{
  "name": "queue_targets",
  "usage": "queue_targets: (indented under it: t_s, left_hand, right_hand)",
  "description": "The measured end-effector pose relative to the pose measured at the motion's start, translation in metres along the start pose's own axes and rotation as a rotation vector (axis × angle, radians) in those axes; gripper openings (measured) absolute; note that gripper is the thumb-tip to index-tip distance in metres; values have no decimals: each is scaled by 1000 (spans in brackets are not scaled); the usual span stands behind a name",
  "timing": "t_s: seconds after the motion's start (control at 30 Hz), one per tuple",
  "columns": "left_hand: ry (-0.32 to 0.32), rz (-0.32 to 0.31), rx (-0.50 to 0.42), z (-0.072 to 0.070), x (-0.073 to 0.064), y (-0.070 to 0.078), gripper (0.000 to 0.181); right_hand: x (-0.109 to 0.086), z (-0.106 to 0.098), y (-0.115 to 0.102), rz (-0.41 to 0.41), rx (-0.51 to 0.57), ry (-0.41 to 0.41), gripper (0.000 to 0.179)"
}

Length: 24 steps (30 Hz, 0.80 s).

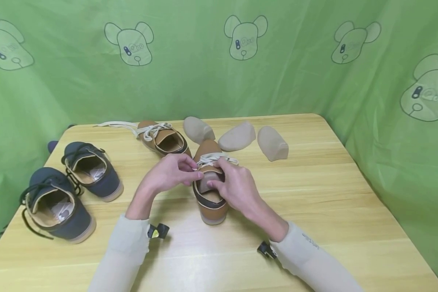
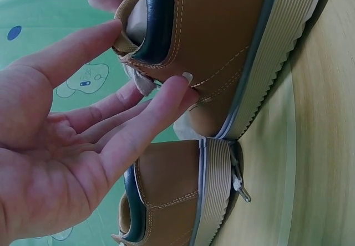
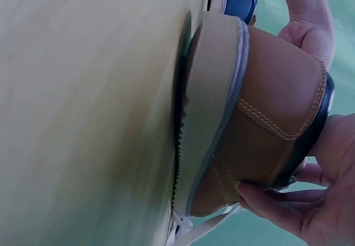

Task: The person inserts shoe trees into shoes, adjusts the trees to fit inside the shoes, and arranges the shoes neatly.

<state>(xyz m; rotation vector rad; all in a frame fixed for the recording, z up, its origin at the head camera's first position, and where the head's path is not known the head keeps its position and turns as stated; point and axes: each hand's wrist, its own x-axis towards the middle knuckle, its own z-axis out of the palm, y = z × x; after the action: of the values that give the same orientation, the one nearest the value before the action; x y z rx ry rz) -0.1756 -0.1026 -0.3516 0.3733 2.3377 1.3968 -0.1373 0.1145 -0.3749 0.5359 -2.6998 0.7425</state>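
A brown lace-up shoe [image 1: 213, 213] stands on the table with its heel towards me. A pale grey toe insert [image 1: 206, 182] sits in its opening. My left hand [image 1: 169, 174] touches the shoe's near left side, its thumb at the tan tongue [image 2: 123, 35] and its extended fingers along the brown upper in the left wrist view. From the right, my right hand [image 1: 237, 184] grips the shoe around its opening. The right thumb dips inside against the insert, while the other fingers lie outside by the white laces [image 1: 213, 157].
A second brown shoe [image 1: 160, 138] with loose white laces stands behind, to the left. Three pale toe inserts, one by the far edge [image 1: 197, 129], another in the middle [image 1: 237, 137] and one farther right [image 1: 273, 143], lie beyond. Navy shoes [image 1: 95, 178] stand at left.
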Motion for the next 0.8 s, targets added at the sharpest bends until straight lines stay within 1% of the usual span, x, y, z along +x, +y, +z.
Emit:
queue_targets:
  t_s: [0.17,0.27,0.37,0.5,0.6,0.7,0.8]
  left_hand:
    - [-4,0,-13,0,1,-1,36]
    - [-4,-1,-19,0,1,-2,36]
    - [-3,-3,-20,-1,1,-2,36]
    - [-6,-2,-26,-1,1,-3,36]
    - [-10,-2,-32,-1,2,-3,36]
    - [-9,-2,-28,-2,1,-4,37]
    - [-6,0,-23,-2,1,-3,37]
  right_hand:
    - [4,2,1,48,-6,-6,43]
    - [6,2,0,61,2,-18,44]
    - [9,-3,0,68,17,-66,44]
    - [17,-12,1,112,27,-171,44]
    - [23,-15,2,138,25,-229,44]
    - [27,-17,2,139,28,-251,43]
    - [29,-16,2,132,27,-240,42]
